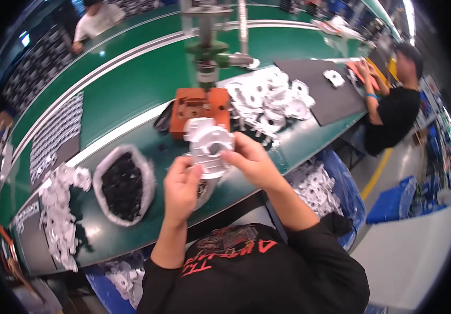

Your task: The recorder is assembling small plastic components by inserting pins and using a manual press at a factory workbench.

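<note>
Both hands hold a white plastic part [211, 149] with a round hole and ribbed lower half, above the green table's near edge. My left hand [181, 184] pinches its lower left side between thumb and fingers. Closed on its right side is my right hand [250, 159], the thumb near the hole. Just beyond the part sits an orange fixture block [182, 111], partly hidden by it. A green and metal press head [206, 63] hangs over the block. Beneath the held part, a small container [204, 192] shows only in part.
White parts lie heaped to the right [272, 97] and on the left [60, 214]. A white-rimmed bag [98, 183] holds small black pieces. Blue-lined bins [348, 209] stand below the table edge. A co-worker [401, 99] sits at right; another person [97, 21] is across the table.
</note>
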Available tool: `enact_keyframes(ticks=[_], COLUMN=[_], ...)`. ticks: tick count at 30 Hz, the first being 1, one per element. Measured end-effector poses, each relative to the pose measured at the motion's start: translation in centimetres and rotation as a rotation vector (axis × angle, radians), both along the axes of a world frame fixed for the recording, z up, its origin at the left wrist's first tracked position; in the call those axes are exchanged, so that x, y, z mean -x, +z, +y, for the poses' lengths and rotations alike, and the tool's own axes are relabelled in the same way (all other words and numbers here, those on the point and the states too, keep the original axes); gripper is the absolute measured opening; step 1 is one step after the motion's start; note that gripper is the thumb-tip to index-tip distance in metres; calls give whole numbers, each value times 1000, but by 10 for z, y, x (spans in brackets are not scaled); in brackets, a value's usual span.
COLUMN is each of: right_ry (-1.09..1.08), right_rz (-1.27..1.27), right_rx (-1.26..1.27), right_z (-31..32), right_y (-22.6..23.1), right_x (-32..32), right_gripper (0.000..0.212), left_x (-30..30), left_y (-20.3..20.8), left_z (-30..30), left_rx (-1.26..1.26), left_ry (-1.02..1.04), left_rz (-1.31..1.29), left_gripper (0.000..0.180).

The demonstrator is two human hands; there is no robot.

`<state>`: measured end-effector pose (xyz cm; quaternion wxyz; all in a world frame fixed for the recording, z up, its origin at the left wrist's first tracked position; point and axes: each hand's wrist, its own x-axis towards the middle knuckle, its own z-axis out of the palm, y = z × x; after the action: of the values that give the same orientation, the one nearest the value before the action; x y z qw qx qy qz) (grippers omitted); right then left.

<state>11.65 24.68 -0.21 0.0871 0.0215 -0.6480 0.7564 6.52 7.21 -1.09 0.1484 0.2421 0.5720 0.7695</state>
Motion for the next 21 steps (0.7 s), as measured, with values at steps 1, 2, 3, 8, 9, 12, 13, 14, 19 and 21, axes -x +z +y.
enact_keyframes(ticks=[1, 2, 3, 8, 9, 12, 13, 14, 19, 21], right_ry=[-2, -11, -8, 40, 67, 120, 121, 73, -144, -125], right_rz=[1, 1, 3, 21, 31, -6, -7, 5, 350, 381], right_rx=[2, -3, -1, 38, 45, 64, 62, -111, -770, -923], right_z=[1, 1, -1, -4, -5, -7, -10, -13, -30, -38], right_y=[0, 5, 7, 3, 2, -3, -7, -9, -25, -29], right_x=[0, -4, -5, -6, -7, -5, -3, 0, 17, 25], right_gripper=[20, 20, 18, 16, 16, 16, 18, 21, 26, 25], left_x=[1, 0, 1, -5, -5, -3, -3, 2, 56, 89], left_y=[0, 0, -2, 12, 10, 11, 20, 23, 61, 52], left_z=[2, 1, -1, 2, 1, -14, -20, -30, -28, -5], left_rx=[-80, -84, -101, -204, -205, -84, -35, 65, 613, 792], left_ry=[-78, -51, -80, -67, -71, -72, -70, -60, 146, 128], left_rz=[-106, -100, -114, -186, -185, -99, -83, 17, 712, 1154], left_gripper=[16, 16, 17, 18, 18, 13, 11, 11, 13, 13])
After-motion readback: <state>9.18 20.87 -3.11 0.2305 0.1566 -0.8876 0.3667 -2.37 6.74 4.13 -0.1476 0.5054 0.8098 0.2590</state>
